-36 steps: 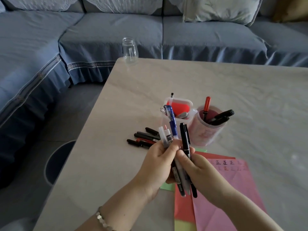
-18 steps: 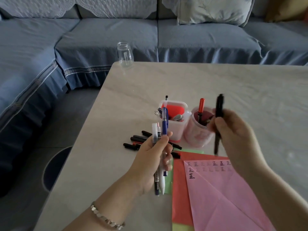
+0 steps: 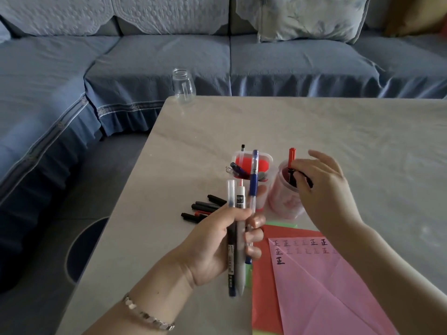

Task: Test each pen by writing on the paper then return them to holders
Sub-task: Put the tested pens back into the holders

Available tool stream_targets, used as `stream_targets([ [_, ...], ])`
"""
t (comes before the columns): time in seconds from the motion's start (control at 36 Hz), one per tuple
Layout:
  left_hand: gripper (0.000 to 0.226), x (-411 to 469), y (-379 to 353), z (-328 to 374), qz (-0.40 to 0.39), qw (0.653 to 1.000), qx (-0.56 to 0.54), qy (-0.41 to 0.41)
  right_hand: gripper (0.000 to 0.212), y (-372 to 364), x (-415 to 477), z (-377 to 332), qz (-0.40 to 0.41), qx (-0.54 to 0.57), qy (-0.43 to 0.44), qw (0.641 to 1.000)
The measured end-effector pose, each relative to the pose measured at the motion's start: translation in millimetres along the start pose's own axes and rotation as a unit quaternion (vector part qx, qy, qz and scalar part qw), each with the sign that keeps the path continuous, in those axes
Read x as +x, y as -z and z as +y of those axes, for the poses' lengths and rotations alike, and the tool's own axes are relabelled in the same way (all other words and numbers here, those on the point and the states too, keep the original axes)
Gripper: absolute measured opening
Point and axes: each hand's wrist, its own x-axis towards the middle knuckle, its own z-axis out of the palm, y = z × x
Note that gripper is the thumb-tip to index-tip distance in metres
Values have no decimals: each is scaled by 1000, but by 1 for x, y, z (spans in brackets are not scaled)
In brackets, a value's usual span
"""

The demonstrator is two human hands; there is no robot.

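The left hand (image 3: pixel 217 245) was raised above the near part of the pale stone-look table (image 3: pixel 338 131), and its curled fingers were clamped around three pens that stood almost upright. These were a dark pen with a clear cap (image 3: pixel 231 197), a white-grey pen (image 3: pixel 240 199) and a blue pen with a clear barrel (image 3: pixel 254 182), side by side and touching each other. A silver bracelet (image 3: pixel 147 315) was on this wrist.

The right hand (image 3: pixel 324 189) was at the round pink translucent cup (image 3: pixel 285 206), with its upper fingers stretched out. A black pen (image 3: pixel 293 177) stood in this cup, partly under the thumb. I cannot tell whether the hand pinched it or only touched it. A red pen (image 3: pixel 291 157) stood in the same cup. Just to the left of the cup was a square clear plastic holder (image 3: pixel 266 158) with something red inside it and a few pens leaning in it.

Several loose dark pens (image 3: pixel 205 209) lay on the table to the left of the holders, behind the left hand. A pink paper sheet (image 3: pixel 326 286) with rows of written characters lay near the front edge, on top of a red sheet (image 3: pixel 263 274); a green sheet (image 3: pixel 283 224) showed from under it. A small clear glass jar (image 3: pixel 183 85) stood at the far corner of the table, in front of a blue-grey sofa (image 3: pixel 290 64).
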Motion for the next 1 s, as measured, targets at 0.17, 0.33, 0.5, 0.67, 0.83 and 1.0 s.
stream_targets([
  [0.17, 46, 3, 8, 0, -45, 995, 67, 61, 34, 23, -5, -41, 8, 265, -39, 963],
  [0.33, 38, 5, 2, 8, -33, 983, 165, 68, 25, 30, 3, -61, -104, 362, -87, 922],
  [0.5, 42, 6, 2, 16, 12, 943, 330, 38, 19, 22, 5, -52, -151, 237, -67, 957],
  [0.67, 54, 15, -3, 25, 6, 900, 435, -3, 14, 28, 11, -55, -201, 275, -90, 936],
  [0.83, 56, 27, -6, 34, -2, 869, 495, -13, 9, 40, 24, -54, -250, 318, -150, 902],
  [1.0, 33, 31, -6, 32, 9, 831, 555, -20, 8, 42, 21, -63, -240, 243, -50, 938],
])
